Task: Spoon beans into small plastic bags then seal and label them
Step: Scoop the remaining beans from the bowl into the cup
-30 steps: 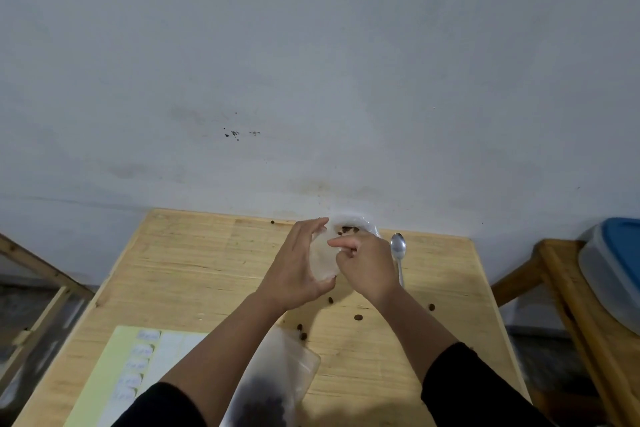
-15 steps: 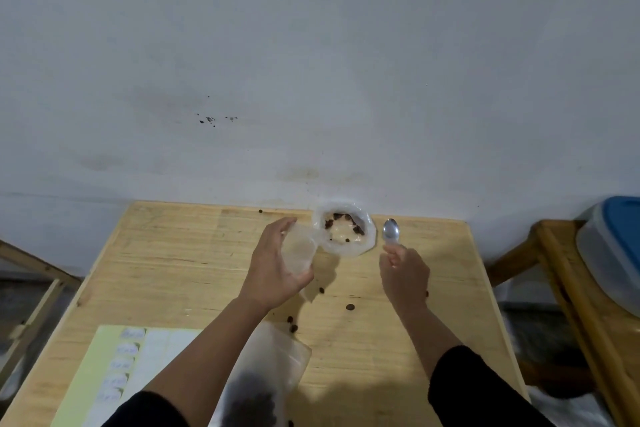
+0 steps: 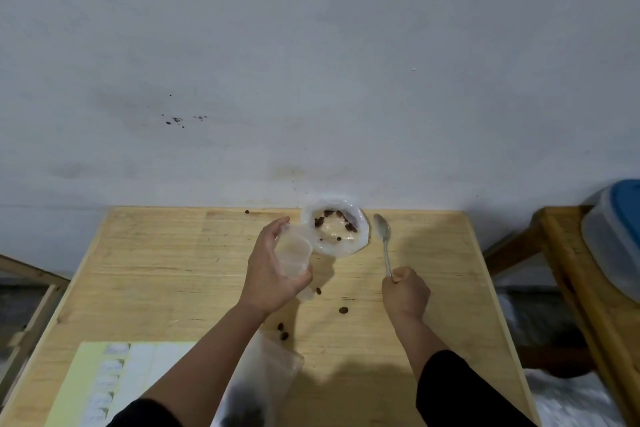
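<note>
Soft, dim, even light is falling from above and behind me, so my arms are casting faint shadows onto the pale wooden table. Nothing is glaring. The wide lens is bending the edges, and the near label sheet is blurring.

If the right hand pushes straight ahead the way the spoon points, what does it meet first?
Probably nothing on the table: the right hand holds the spoon pointing toward the wall, just right of the open bag of beans. The bowl might graze the bag's edge; depth is unclear.
</note>
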Demonstrator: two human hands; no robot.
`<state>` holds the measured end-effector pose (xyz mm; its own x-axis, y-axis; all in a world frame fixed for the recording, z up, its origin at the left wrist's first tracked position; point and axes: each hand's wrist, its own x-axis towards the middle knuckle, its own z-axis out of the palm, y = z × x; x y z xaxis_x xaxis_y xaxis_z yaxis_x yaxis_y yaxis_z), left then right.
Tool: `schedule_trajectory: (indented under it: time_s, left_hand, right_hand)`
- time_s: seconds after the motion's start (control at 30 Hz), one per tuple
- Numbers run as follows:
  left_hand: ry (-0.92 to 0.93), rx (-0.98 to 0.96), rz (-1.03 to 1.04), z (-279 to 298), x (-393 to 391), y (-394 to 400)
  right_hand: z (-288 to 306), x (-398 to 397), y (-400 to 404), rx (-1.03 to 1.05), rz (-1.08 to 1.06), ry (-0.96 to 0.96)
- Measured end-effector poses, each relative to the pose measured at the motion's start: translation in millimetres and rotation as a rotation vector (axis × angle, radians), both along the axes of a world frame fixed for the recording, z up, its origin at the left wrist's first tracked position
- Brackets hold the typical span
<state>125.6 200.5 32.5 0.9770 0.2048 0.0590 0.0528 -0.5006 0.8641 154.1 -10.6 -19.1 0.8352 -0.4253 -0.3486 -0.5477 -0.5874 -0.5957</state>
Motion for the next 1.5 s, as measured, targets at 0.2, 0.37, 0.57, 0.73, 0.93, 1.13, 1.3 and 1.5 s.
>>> schedule_trajectory:
  time_s: [0.2,0.37,0.57,0.73,0.93,1.13,1.3,1.5]
  left_hand:
    - [0.062,-0.049,-0.010,-6.9,2.7,-1.1]
    - [0.099,-0.125,-0.040,-11.3,7.0,-5.7]
    - [0.125,-0.169,-0.067,-10.7,10.1,-12.0]
    - [0.157,-0.144,-0.078,-11.3,13.7,-12.5]
    - [0.185,-0.121,-0.120,-15.8,22.3,-12.2]
    - [0.213,-0.102,-0.127,-20.1,33.0,-15.0]
    - [0.200,-0.074,-0.106,-25.8,37.9,-12.1]
    - [0.128,-0.024,-0.068,-27.2,38.9,-7.7]
  right_hand:
    - [19.9,1.4,1.5,0.122,-0.182,-0.130]
    - [48.1,3.1,5.3,0.199,-0.169,-0.380]
    - [55.1,-1.9,17.2,0.308,0.036,-0.493]
    - [43.8,0.3,28.2,0.358,0.073,-0.439]
    - [32.7,9.5,38.1,0.285,0.153,-0.417]
    - [18.8,16.6,44.9,0.325,0.127,-0.450]
    - [13.6,19.3,45.4,0.526,0.047,-0.384]
    - [7.5,22.3,48.1,0.673,0.029,-0.304]
